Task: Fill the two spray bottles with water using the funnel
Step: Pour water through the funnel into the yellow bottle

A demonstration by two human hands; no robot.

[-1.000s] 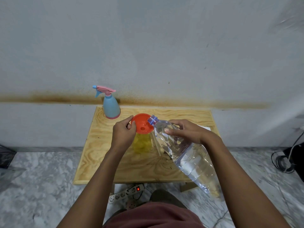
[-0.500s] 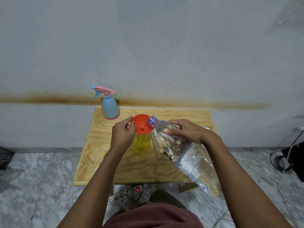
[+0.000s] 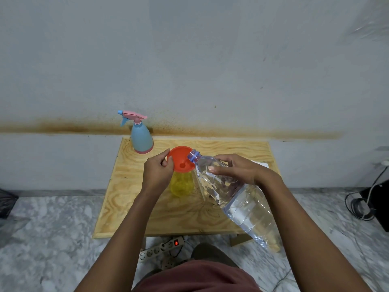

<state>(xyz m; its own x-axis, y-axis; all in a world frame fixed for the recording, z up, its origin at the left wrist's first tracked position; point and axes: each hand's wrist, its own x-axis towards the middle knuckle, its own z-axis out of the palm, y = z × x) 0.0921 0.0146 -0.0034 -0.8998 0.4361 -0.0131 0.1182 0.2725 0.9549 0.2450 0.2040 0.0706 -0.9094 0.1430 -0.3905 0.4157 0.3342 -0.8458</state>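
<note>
An orange funnel (image 3: 181, 159) sits in the neck of a yellow spray bottle (image 3: 182, 185) standing mid-table with its spray head off. My left hand (image 3: 157, 171) pinches the funnel's left rim. My right hand (image 3: 237, 167) grips the upper part of a large clear water bottle (image 3: 240, 202), tilted with its open blue-ringed mouth over the funnel's right edge. The water lies in the bottle's lower half. A blue spray bottle (image 3: 141, 137) with a pink trigger head stands at the table's far left corner.
The low plywood table (image 3: 130, 199) stands against a grey wall. A white paper (image 3: 262, 164) lies near its right edge. A power strip (image 3: 160, 247) with a lit red switch lies on the marble floor below the front edge. Black cables (image 3: 360, 207) coil at the right.
Both hands, the funnel and the tilted water bottle hold nearly the same pose. The view has shifted only slightly.
</note>
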